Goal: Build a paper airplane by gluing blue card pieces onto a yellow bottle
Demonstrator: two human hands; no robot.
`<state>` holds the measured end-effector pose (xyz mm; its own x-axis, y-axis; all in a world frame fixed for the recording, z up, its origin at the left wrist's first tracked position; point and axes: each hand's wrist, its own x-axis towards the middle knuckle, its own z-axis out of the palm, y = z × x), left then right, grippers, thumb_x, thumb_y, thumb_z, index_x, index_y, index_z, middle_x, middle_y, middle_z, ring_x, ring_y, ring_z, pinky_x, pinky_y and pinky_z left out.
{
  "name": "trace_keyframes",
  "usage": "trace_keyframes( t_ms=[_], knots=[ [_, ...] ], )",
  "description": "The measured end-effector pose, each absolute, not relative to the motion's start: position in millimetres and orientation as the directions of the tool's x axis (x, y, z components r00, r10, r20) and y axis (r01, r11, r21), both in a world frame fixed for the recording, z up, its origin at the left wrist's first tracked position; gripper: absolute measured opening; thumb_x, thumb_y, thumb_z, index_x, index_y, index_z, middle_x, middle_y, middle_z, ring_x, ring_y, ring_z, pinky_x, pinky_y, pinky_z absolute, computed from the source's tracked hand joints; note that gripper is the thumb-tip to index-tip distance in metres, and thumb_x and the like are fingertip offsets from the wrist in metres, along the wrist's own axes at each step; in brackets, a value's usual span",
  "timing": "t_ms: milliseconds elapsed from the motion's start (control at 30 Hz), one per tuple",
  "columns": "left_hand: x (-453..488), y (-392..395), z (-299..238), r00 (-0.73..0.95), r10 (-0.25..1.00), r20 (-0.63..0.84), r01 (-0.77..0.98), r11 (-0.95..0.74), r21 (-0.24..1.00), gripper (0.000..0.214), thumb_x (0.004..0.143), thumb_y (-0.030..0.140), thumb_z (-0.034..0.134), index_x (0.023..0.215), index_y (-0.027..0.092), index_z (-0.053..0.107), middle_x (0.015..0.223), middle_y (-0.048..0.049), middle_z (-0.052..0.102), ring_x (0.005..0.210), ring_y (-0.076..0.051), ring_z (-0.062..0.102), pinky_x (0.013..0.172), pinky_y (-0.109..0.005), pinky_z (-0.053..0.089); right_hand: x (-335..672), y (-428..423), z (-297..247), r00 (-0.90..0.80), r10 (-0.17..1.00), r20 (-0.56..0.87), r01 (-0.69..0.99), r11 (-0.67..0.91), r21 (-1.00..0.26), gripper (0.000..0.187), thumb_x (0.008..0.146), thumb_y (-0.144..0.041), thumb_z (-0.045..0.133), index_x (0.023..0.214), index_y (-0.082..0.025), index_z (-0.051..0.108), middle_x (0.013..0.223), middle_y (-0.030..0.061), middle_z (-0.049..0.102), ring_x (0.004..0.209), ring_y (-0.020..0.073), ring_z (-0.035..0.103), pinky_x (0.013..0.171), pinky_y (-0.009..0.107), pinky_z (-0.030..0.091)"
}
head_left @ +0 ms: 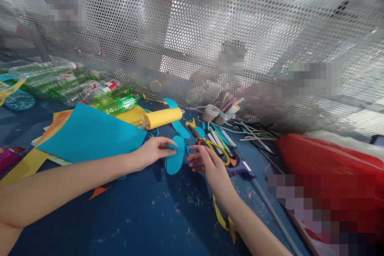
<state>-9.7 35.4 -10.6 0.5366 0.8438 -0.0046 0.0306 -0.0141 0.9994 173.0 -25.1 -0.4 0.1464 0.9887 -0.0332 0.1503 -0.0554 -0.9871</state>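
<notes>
Between thumb and fingers, my left hand (pixel 157 152) pinches a blue paper cutout (pixel 177 160) with rounded ends, held above the blue table. Just right of the cutout, my right hand (pixel 207 160) has its fingers apart and nothing in them. A pair of scissors with yellow handles (pixel 223 156) lies beyond the right hand, partly hidden by it. Behind the cutout lie another rounded blue paper piece (pixel 181 129) and a bottle wrapped in yellow paper (pixel 163 119).
Blue paper sheets (pixel 93 136) overlap yellow and orange ones at left. Several plastic bottles (pixel 60 84) lie behind them. Cups (pixel 211 113), markers (pixel 220 138) and a glue gun (pixel 241 167) are at right, near a red bag (pixel 324 164). A perforated metal panel (pixel 186 28) closes off the back.
</notes>
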Motion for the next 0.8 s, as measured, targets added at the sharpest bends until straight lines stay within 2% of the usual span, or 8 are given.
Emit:
trace_keyframes(
  t_ms=[100, 133, 200, 300, 367, 533, 700, 800],
  knots=[
    [-10.6, 35.9, -9.0, 0.501, 0.866, -0.005, 0.014, -0.002, 1.000, 0.019, 0.069, 0.026, 0.067, 0.084, 0.016, 0.064, 0.077, -0.0014, 0.063, 0.070, -0.013, 0.055, 0.065, -0.026, 0.044, 189.4, -20.1, -0.5, 0.136, 0.989, 0.062, 0.454, -0.006, -0.891, 0.027, 0.079, -0.046, 0.051, 0.083, -0.020, 0.054, 0.069, 0.0035, 0.060, 0.063, 0.0182, 0.058, 0.057, 0.031, 0.049],
    [-10.8, 36.2, -9.4, 0.497, 0.868, -0.002, 0.008, -0.002, 1.000, 0.019, 0.068, 0.027, 0.068, 0.083, 0.016, 0.064, 0.077, -0.0013, 0.062, 0.069, -0.012, 0.054, 0.064, -0.025, 0.043, 196.0, -18.7, -0.9, 0.119, 0.982, 0.146, 0.609, 0.044, -0.792, 0.022, 0.078, -0.041, 0.053, 0.083, -0.020, 0.055, 0.072, 0.0042, 0.060, 0.067, 0.0195, 0.058, 0.062, 0.033, 0.049],
    [-11.3, 37.0, -11.0, 0.490, 0.872, -0.013, -0.010, 0.020, 1.000, 0.020, 0.067, 0.027, 0.069, 0.083, 0.016, 0.064, 0.075, -0.0007, 0.061, 0.067, -0.012, 0.053, 0.062, -0.024, 0.042, 208.2, -17.0, -2.4, 0.081, 0.941, 0.328, 0.872, 0.092, -0.481, 0.014, 0.078, -0.032, 0.053, 0.083, -0.019, 0.057, 0.082, 0.0078, 0.061, 0.079, 0.0232, 0.057, 0.074, 0.038, 0.046],
    [-11.9, 38.6, -13.9, 0.490, 0.871, -0.020, -0.039, 0.044, 0.998, 0.021, 0.067, 0.027, 0.069, 0.084, 0.016, 0.063, 0.072, 0.0006, 0.059, 0.065, -0.011, 0.051, 0.060, -0.023, 0.041, 220.0, -15.8, -6.9, 0.027, 0.913, 0.407, 0.998, -0.004, -0.058, 0.014, 0.080, -0.024, 0.050, 0.086, -0.015, 0.059, 0.091, 0.0145, 0.059, 0.089, 0.0286, 0.055, 0.083, 0.042, 0.041],
    [-12.2, 39.3, -14.7, 0.520, 0.854, 0.016, -0.077, 0.029, 0.997, 0.019, 0.067, 0.024, 0.069, 0.083, 0.016, 0.062, 0.074, 0.0007, 0.059, 0.065, -0.010, 0.051, 0.060, -0.023, 0.041, 223.4, -14.8, -11.2, 0.039, 0.934, 0.356, 0.997, -0.061, 0.050, 0.017, 0.081, -0.023, 0.048, 0.089, -0.012, 0.058, 0.092, 0.0164, 0.060, 0.088, 0.0293, 0.056, 0.081, 0.040, 0.042],
    [-10.4, 36.8, -10.5, 0.581, 0.809, 0.086, -0.186, 0.029, 0.982, 0.014, 0.065, 0.016, 0.067, 0.076, 0.016, 0.058, 0.071, 0.0025, 0.058, 0.064, -0.009, 0.052, 0.060, -0.023, 0.043, 229.4, -9.7, -19.0, 0.108, 0.948, 0.301, 0.992, -0.122, 0.028, 0.029, 0.083, -0.027, 0.049, 0.106, -0.009, 0.054, 0.094, 0.0166, 0.062, 0.084, 0.0277, 0.060, 0.072, 0.036, 0.044],
    [-8.0, 31.8, -6.4, 0.574, 0.812, 0.110, -0.180, -0.006, 0.984, 0.013, 0.066, 0.016, 0.065, 0.078, 0.016, 0.060, 0.072, 0.0008, 0.060, 0.063, -0.011, 0.053, 0.059, -0.025, 0.044, 235.6, -7.9, -21.8, 0.155, 0.943, 0.293, 0.986, -0.165, 0.008, 0.023, 0.084, -0.026, 0.047, 0.094, -0.011, 0.060, 0.086, 0.0165, 0.064, 0.081, 0.0276, 0.062, 0.071, 0.036, 0.044],
    [-8.2, 32.0, -8.3, 0.583, 0.802, 0.130, -0.161, -0.042, 0.986, 0.011, 0.066, 0.017, 0.065, 0.075, 0.016, 0.060, 0.071, 0.0009, 0.059, 0.062, -0.011, 0.053, 0.060, -0.026, 0.044, 237.0, -7.2, -22.2, 0.184, 0.931, 0.314, 0.982, -0.166, -0.085, 0.024, 0.083, -0.028, 0.045, 0.094, -0.011, 0.059, 0.087, 0.0164, 0.065, 0.084, 0.0280, 0.061, 0.073, 0.036, 0.044]
  ],
)
